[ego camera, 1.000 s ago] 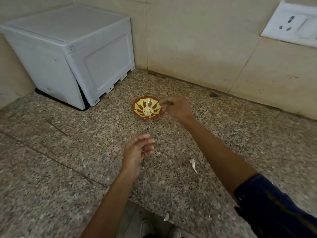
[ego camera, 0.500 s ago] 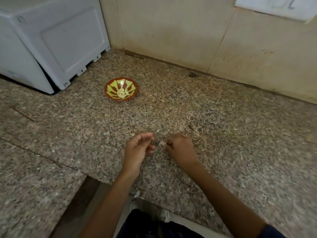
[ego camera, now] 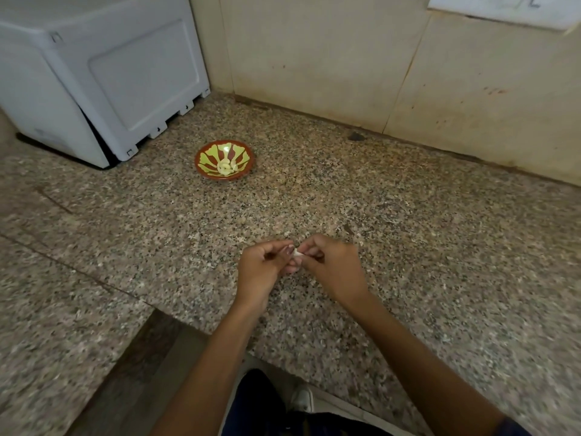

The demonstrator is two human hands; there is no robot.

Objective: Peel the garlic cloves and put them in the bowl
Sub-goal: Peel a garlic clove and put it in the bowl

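A small white garlic clove is held up over the speckled stone bench, near its front edge. It is pinched between the two hands, which are brought close together. The left hand has its grip closed on the clove, with the thumb and fingers curled around one end. The right hand has its grip closed on the other end, with the fingertips bent in tight. Only a little bit of the clove can be seen between the fingers, so it cannot be told how much skin is on it.

A little bowl is set on the bench, well apart from the hands and farther back. It is red-brown with yellow-green stripes inside. A few pale peeled cloves are seen in the middle of it.

A big white box-shaped machine is placed in the back left corner, near the bowl. A tiled wall is seen behind the bench.
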